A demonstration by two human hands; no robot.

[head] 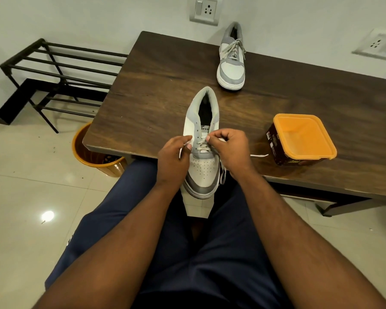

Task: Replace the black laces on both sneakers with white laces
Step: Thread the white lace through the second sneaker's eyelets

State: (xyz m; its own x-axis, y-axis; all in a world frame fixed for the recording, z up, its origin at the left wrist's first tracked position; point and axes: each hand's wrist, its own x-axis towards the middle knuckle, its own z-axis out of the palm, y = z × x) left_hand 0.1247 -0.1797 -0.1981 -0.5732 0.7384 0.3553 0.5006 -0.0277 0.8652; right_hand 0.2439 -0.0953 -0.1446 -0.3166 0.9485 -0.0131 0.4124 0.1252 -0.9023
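White lace (202, 145) runs between my two hands over the near sneaker (202, 150). My left hand (174, 156) has its fingers curled, thumb and forefinger pinching one end of the lace at the left row of eyelets. My right hand (228, 150) is curled too, its fingertips pinching the lace at the right side of the tongue, just above the lowest crossings. Neither hand is spread; both are closed on the lace.

That sneaker is white and grey, with a perforated toe cap and a grey band round the toe. It sits at the near edge of the tabletop (156, 94), its toe hanging past the edge toward my lap and its heel pointing away from me. Only the lowest eyelets carry the white lace; the upper ones stand bare. One loose lace tip (259, 155) lies on the wood to the right of my right hand.

Farther back, near the wall, the second sneaker (232, 59) stands with pale laces threaded all the way up. An orange-lidded tub (303, 139) sits to the right, well apart from both. An orange bin (94, 150) stands on the floor by the table's left corner.
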